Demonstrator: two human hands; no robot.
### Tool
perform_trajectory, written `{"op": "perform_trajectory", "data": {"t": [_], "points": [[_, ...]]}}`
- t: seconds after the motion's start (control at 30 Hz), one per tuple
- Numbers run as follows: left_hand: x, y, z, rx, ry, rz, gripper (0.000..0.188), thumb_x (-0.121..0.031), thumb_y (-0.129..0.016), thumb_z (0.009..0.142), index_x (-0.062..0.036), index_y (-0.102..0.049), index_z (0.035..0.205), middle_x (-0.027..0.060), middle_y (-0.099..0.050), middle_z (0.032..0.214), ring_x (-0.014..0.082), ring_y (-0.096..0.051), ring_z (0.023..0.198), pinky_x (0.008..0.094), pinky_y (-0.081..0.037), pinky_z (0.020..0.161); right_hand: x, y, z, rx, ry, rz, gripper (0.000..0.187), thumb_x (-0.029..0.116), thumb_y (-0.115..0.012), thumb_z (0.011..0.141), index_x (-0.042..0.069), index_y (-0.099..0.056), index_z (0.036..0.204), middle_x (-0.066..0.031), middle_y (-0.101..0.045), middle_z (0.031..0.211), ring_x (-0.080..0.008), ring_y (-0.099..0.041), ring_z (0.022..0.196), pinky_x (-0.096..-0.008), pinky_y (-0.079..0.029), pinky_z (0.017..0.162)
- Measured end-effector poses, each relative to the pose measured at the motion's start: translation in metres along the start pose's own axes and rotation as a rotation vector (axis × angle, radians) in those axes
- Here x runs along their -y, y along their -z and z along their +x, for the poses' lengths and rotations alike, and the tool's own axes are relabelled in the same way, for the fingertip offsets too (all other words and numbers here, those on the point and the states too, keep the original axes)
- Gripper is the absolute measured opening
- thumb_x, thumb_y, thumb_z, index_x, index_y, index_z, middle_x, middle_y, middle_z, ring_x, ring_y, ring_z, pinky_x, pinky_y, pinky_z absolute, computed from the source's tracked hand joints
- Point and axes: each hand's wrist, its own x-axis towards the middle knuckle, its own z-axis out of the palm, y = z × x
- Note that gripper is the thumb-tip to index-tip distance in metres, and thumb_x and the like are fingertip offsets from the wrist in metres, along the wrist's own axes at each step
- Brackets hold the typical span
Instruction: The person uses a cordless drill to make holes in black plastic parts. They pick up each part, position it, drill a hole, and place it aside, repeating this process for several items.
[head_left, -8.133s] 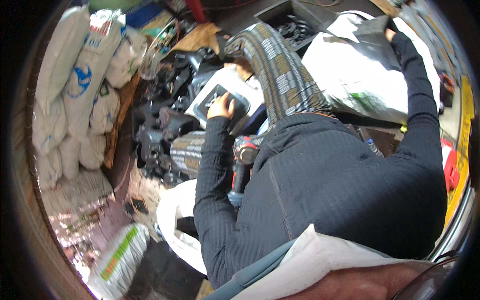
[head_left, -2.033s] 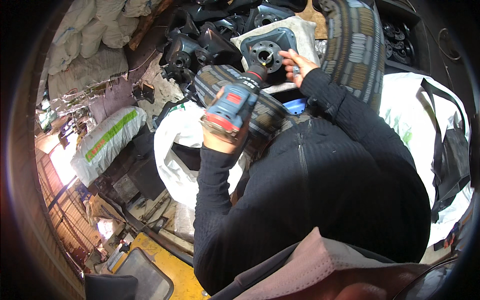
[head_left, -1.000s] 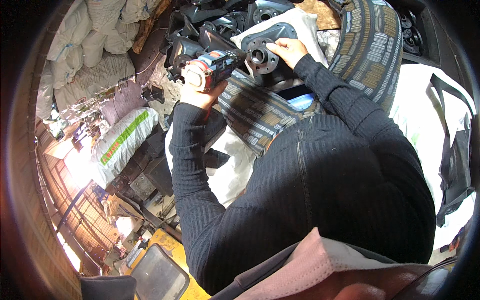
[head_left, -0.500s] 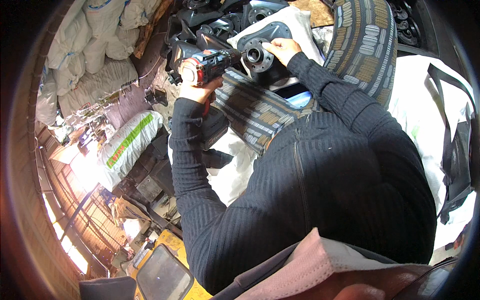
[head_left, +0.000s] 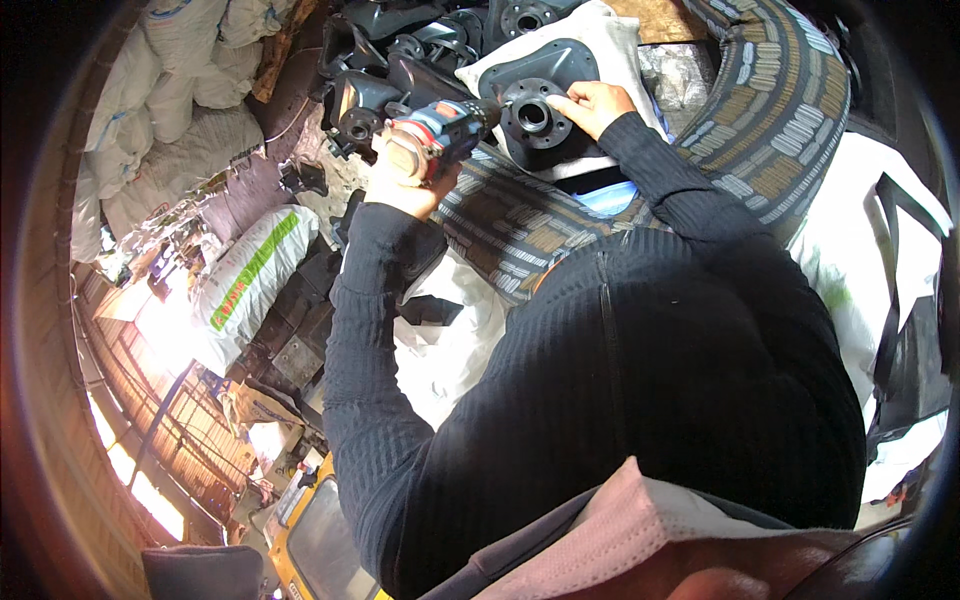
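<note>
A cordless drill (head_left: 450, 130) with a blue and red body is in my left hand (head_left: 402, 188). Its chuck points right, against or very close to the rim of a black metal flanged part (head_left: 560, 108); I cannot tell whether they touch. That part has a round face with a ring of holes, a raised central bore and a wide plate behind it. At the right side of the round face, my right hand (head_left: 600, 108) pinches with thumb and fingers. Beneath the part lies a white cloth-like pad (head_left: 618, 50).
Several similar black metal parts (head_left: 425, 40) are heaped beyond the drill. A patterned dark cushion-like roll (head_left: 775, 110) curves round the work in front of me. White sacks (head_left: 180, 45) are piled at far left, with a white and green bag (head_left: 262, 270) nearer.
The flanged part's round face has turned more toward the view, and the drill has tilted with its chuck higher. Both hands stay at their holds as the whole view shifts a little.
</note>
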Motion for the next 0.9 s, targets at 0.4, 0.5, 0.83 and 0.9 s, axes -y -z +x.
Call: {"op": "perform_trajectory", "data": {"t": [0.4,0.5,0.83,0.9], "points": [[0.000,-0.014,-0.008,0.089,0.015,0.418,0.034,-0.028,-0.062,0.077,-0.0142,-0.061,0.108,0.0083,-0.063,0.104,0.0253,-0.059,0.096,0.0387,-0.044,0.087,0.008,0.018,0.004,0.152,-0.012,-0.034,0.043,0.044,-0.063,0.081,0.002,-0.060,0.069,-0.0099,-0.050,0.053,-0.0169,-0.049,0.050,-0.0322,-0.040,0.052],[-0.008,-0.016,-0.004,0.079,0.087,0.361,0.034,-0.028,-0.066,0.075,-0.0147,-0.062,0.107,0.0071,-0.063,0.101,0.0227,-0.060,0.089,0.0370,-0.045,0.083,0.006,0.017,0.006,0.200,-0.026,-0.079,0.046,0.049,-0.060,0.080,0.005,-0.061,0.067,-0.0114,-0.056,0.058,-0.0249,-0.056,0.057,-0.0367,-0.043,0.058],[-0.069,-0.013,-0.080,-0.217,-0.037,-0.079,0.046,-0.019,-0.071,0.075,-0.0054,-0.055,0.116,0.0098,-0.062,0.100,0.0237,-0.059,0.089,0.0348,-0.047,0.077,-0.002,0.033,-0.015,0.533,-0.437,1.332,0.053,0.040,-0.043,0.093,0.000,-0.042,0.129,-0.0172,-0.054,0.121,-0.0308,-0.058,0.104,-0.0429,-0.050,0.082],[-0.077,-0.022,-0.091,-0.219,-0.134,-0.081,0.046,-0.024,-0.072,0.074,-0.0071,-0.057,0.114,0.0103,-0.063,0.104,0.0265,-0.060,0.095,0.0384,-0.045,0.085,0.007,0.042,-0.039,0.630,-0.388,1.536,0.051,0.034,-0.037,0.096,-0.006,-0.041,0.127,-0.0214,-0.050,0.126,-0.0321,-0.054,0.112,-0.0449,-0.046,0.091]]}}
